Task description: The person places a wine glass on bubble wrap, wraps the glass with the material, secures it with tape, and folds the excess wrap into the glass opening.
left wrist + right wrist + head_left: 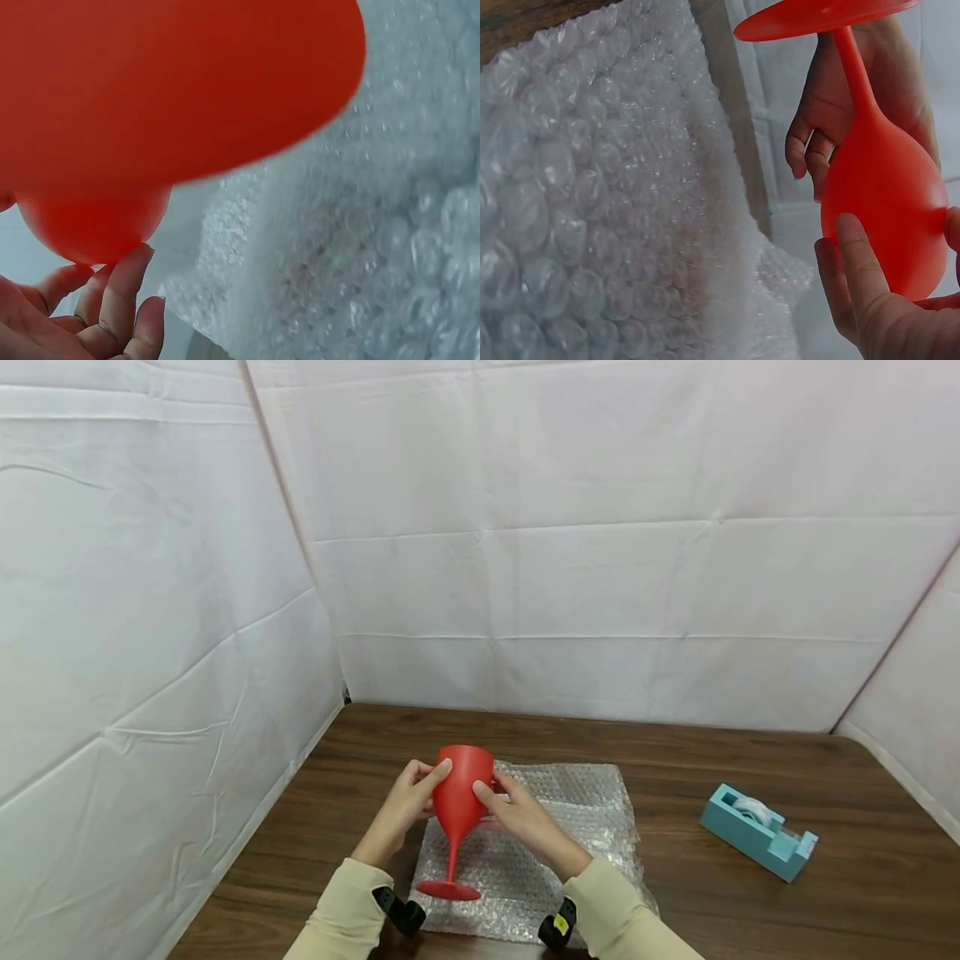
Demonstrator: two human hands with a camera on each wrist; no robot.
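Observation:
A red goblet (pixel 463 789) is held up over the bubble wrap (pixel 517 881), its rim toward the back and its round foot toward the person. My left hand (pixel 406 806) grips the bowl from the left, thumb on the near side and fingers behind. From the right, my right hand (pixel 528 818) holds the same bowl, its thumb across the front. In the right wrist view the goblet's bowl (pixel 885 202) sits between both hands, with the stem and foot above. The foot (pixel 187 82) fills much of the left wrist view.
A light blue tape dispenser (pixel 757 833) with a roll of clear tape stands on the right of the dark wooden table (pixel 675 768). White cloth walls (pixel 585 585) enclose the table at the back and sides. The bubble wrap lies flat on the table's front middle.

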